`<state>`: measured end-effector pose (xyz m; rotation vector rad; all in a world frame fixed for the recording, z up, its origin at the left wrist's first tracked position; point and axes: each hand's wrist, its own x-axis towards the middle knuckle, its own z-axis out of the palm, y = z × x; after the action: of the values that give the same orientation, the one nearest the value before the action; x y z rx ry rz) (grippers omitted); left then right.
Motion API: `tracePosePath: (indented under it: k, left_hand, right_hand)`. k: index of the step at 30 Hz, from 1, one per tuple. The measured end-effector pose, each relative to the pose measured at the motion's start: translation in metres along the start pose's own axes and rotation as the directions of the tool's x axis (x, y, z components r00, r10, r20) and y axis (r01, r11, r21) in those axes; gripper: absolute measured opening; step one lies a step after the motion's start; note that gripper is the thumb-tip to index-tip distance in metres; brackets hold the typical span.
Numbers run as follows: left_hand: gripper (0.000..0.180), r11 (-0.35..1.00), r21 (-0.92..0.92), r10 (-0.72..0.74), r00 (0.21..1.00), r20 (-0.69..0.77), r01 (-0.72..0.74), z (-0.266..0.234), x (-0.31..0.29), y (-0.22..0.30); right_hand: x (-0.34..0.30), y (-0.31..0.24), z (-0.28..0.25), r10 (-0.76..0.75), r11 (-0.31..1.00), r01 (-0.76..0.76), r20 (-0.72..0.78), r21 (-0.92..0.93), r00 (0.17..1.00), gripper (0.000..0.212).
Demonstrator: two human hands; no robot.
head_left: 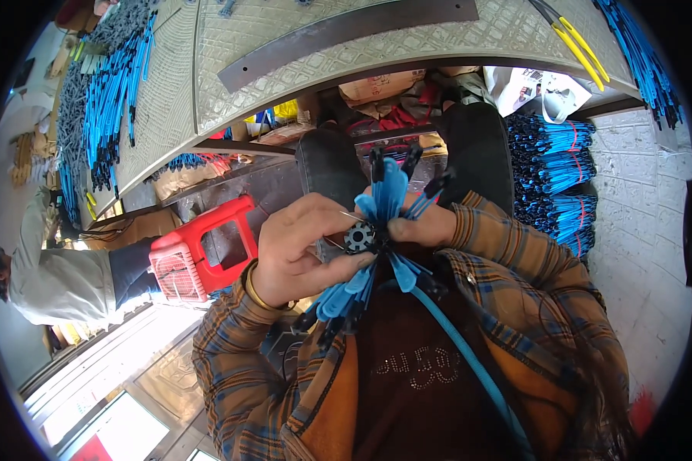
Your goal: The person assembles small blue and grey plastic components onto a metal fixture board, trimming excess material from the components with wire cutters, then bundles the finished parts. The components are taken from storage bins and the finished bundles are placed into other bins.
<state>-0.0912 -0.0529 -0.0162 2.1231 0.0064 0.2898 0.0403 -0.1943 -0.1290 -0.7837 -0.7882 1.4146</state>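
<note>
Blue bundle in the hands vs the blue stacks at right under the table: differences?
The bundle in the hands is small and splayed, ends fanning up and down from where the left hand and right hand hold it; the stacked bundles are many, lying flat and parallel, tied with red bands, untouched. Both are blue pieces with black ends.

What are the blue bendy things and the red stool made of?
The blue cables look like rubbery plastic, matte, since they bend and droop; their black ends look like hard plastic. The red stool looks like shiny moulded plastic, with a grid-patterned side.
</note>
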Motion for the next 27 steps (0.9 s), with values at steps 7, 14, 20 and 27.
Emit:
tracePosePath:
  k: [7, 14, 20, 27]
  left_hand:
    - [0.03, 0.999, -0.007, -0.042, 0.999, -0.023, 0.042, 0.002, 0.003, 0.006]
    - [0.035, 0.998, 0.044, 0.042, 0.997, 0.07, -0.045, -0.003, 0.008, 0.008]
    - [0.041, 0.987, 0.051, 0.137, 0.964, 0.226, -0.152, -0.011, 0.021, 0.005]
    - [0.055, 1.0, -0.018, 0.027, 0.965, 0.26, -0.023, -0.013, 0.043, 0.002]
  right_hand:
    - [-0.005, -0.011, -0.003, 0.151, 0.987, -0.145, 0.082, -0.073, 0.985, 0.042]
    - [-0.007, -0.007, -0.006, 0.158, 0.982, -0.143, 0.127, -0.12, 0.979, 0.048]
    - [-0.001, -0.016, -0.011, 0.168, 0.98, -0.117, 0.349, -0.162, 0.922, 0.042]
    - [0.003, -0.019, -0.013, 0.187, 0.969, -0.094, 0.431, -0.226, 0.883, 0.052]
